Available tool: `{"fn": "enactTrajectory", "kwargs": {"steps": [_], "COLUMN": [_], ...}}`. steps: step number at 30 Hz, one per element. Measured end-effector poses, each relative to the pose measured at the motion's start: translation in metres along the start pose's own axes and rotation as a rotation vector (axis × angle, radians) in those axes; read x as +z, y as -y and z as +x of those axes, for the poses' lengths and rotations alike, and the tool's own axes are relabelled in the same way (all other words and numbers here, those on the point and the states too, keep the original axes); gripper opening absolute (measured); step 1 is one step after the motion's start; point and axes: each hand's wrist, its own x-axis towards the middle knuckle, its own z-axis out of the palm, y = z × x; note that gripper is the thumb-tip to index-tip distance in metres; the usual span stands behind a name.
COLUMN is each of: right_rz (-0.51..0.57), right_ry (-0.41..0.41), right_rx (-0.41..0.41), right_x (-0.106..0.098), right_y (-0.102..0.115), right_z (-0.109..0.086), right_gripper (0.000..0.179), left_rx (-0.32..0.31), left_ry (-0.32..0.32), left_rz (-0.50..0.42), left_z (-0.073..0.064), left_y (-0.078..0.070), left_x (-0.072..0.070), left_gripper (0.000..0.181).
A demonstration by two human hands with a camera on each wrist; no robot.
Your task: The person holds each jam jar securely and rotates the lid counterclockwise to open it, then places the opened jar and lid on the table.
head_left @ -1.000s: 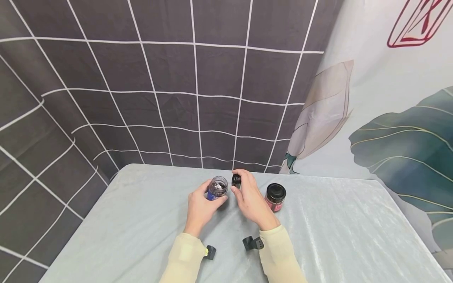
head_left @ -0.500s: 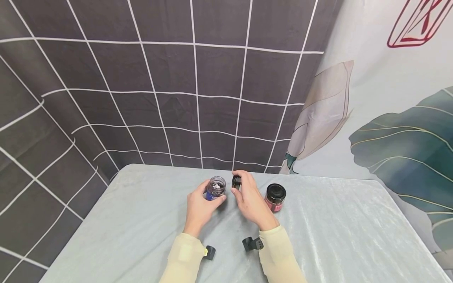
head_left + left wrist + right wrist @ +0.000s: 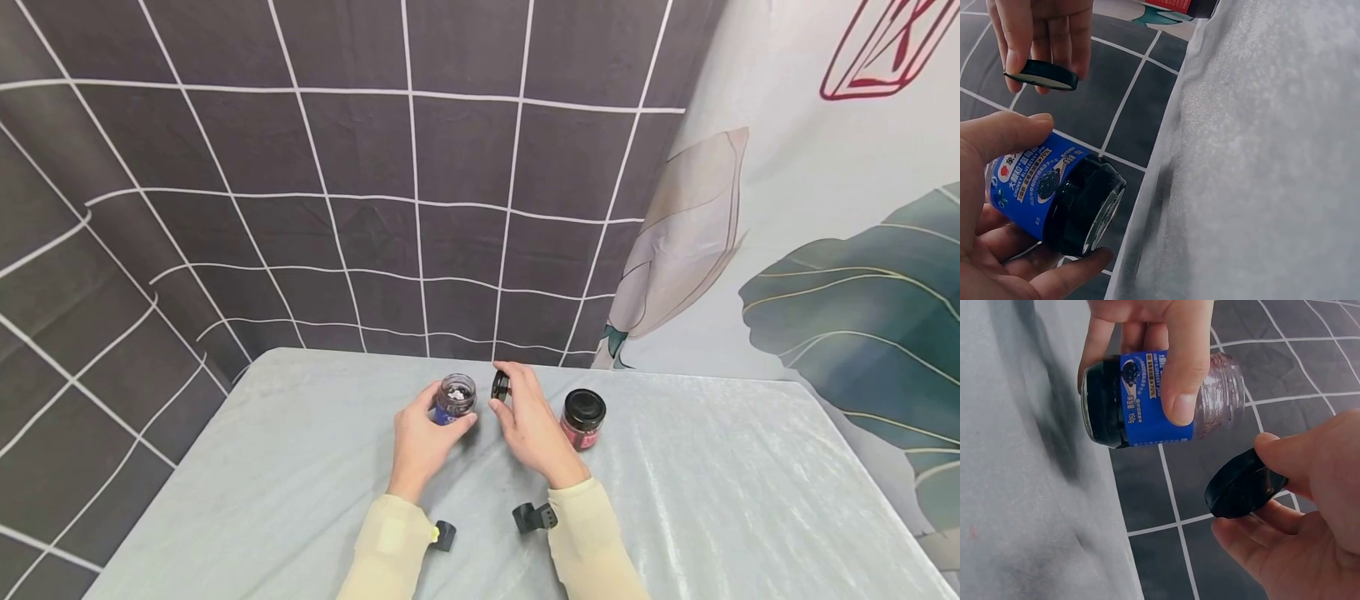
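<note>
My left hand [image 3: 426,437] grips an open glass jam jar [image 3: 453,410] with a blue label reading blueberry jam. Dark jam fills its lower part, and something white shows inside below the bare threaded mouth. In the right wrist view, the thumb lies across the label of the jar [image 3: 1141,403]. My right hand [image 3: 532,425] pinches the black lid [image 3: 500,385] by its edge, on end, a short way right of the jar's mouth. The left wrist view shows the pale underside of the lid [image 3: 1044,75], apart from the jar.
A second jar [image 3: 582,419] with a black lid and a red label stands just right of my right hand. Pale grey cloth [image 3: 712,467] covers the table. Behind it hangs a dark curtain [image 3: 360,233] with white grid lines.
The left hand has shifted slightly left with the jam jar, widening the gap to the lid. The right hand stays almost in place, the lid turned a little.
</note>
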Motion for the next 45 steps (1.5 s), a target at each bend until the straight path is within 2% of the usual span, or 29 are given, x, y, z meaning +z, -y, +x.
{"fn": "enactTrajectory", "kwargs": {"steps": [17,35,45], "right_rz": [0.049,0.053,0.046], "right_ry": [0.024,0.057,0.062], "right_rx": [0.057,0.131,0.115], "right_x": [0.0046,0.0061,0.01], "right_y": [-0.0015,-0.0028,-0.0056], "right_z": [-0.0015,-0.0016,-0.0016], "right_gripper": [0.05,0.05,0.052], "left_rx": [-0.015,-0.019,0.0], "left_ry": [-0.015,-0.013,-0.014], "left_rz": [0.003,0.001,-0.002], "left_z": [-0.0004,-0.0003,0.0008], "left_y": [0.0041,0.004,0.0051], "left_x": [-0.0001,-0.0004,0.0002], "left_gripper": [0.063,0.066,0.061]}}
